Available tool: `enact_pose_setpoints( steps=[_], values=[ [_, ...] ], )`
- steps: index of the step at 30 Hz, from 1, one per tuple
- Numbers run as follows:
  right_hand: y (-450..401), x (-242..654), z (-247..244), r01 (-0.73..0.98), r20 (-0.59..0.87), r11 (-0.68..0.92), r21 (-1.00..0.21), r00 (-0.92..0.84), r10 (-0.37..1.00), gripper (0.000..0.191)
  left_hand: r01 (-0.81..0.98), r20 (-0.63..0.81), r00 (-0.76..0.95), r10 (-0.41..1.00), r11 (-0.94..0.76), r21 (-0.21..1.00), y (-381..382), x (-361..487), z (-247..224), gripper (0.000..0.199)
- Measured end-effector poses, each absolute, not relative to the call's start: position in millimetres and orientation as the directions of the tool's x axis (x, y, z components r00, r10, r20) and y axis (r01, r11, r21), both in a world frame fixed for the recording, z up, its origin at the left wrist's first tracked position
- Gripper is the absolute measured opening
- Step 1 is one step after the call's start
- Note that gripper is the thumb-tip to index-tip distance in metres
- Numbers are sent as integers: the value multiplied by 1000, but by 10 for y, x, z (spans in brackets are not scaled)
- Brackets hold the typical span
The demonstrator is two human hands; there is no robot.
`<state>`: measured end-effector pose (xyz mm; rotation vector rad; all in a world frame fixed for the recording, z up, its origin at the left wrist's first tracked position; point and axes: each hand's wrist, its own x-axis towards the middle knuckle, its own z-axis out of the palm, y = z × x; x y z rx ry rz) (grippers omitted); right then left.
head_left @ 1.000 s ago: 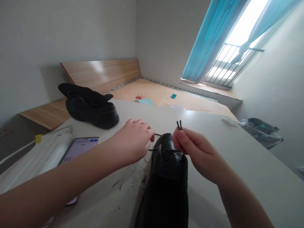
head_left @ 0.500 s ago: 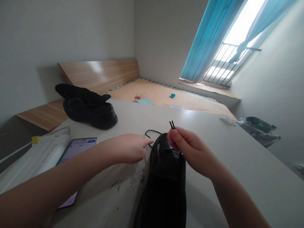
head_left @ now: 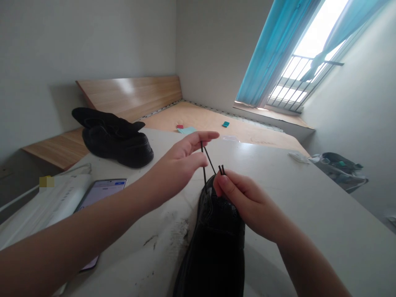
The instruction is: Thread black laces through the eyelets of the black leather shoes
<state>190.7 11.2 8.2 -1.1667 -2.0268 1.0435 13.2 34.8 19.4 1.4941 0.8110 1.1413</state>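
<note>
A black shoe (head_left: 221, 251) stands on the white table, its toe away from me at the bottom centre. My right hand (head_left: 247, 200) is closed over the toe end, pinching two short dark lace ends between thumb and fingers. Left of it, my left hand (head_left: 185, 163) is raised with a loop of black shoelace (head_left: 210, 160) caught on its fingers. The loop runs taut down to the shoe; the index finger points outward to the right. How the lace passes under my right hand is hidden.
Another black shoe (head_left: 117, 142) sits at the table's far left. A phone (head_left: 107, 190) lies beside a white package (head_left: 62, 202) on the left. A bin with a bag (head_left: 343, 169) stands beyond the right edge. Crumpled plastic (head_left: 298, 157) lies near that edge.
My left hand has risen up and to the right, lifting the lace that lay curved on the table into a taut loop. My right hand still pinches the lace ends.
</note>
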Motion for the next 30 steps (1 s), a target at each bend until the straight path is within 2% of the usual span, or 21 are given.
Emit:
enact_pose_setpoints(
  steps=[3,5,11,15,18,22,25,28,30],
  values=[
    [161,1863,3,438,120,304,-846,-400,909,35,-50,177,187,966,-171,984,437,133,137,42],
    [220,1838,-64,437,128,272,-857,-331,935,35,12,162,171,972,-166,986,448,133,143,37],
    [471,1862,-253,517,152,210,-830,-153,976,38,225,251,441,861,-377,898,280,143,233,33],
    [578,1931,-315,634,227,204,-746,-46,973,35,363,157,593,790,-436,824,183,145,218,40],
    [533,1953,-259,764,290,176,-620,16,957,33,427,75,648,758,-444,788,181,144,192,42],
    [368,1889,-110,899,384,102,-427,78,920,24,551,28,608,793,-448,704,210,135,173,47],
    [265,1810,-23,978,445,11,-208,84,892,25,586,25,586,810,-445,677,206,117,172,50],
    [224,1799,28,996,402,-89,31,69,913,33,599,9,600,800,-457,658,174,113,179,52],
    [235,1857,38,989,319,-119,89,85,944,35,589,-3,641,768,-489,644,146,124,176,49]
  ],
)
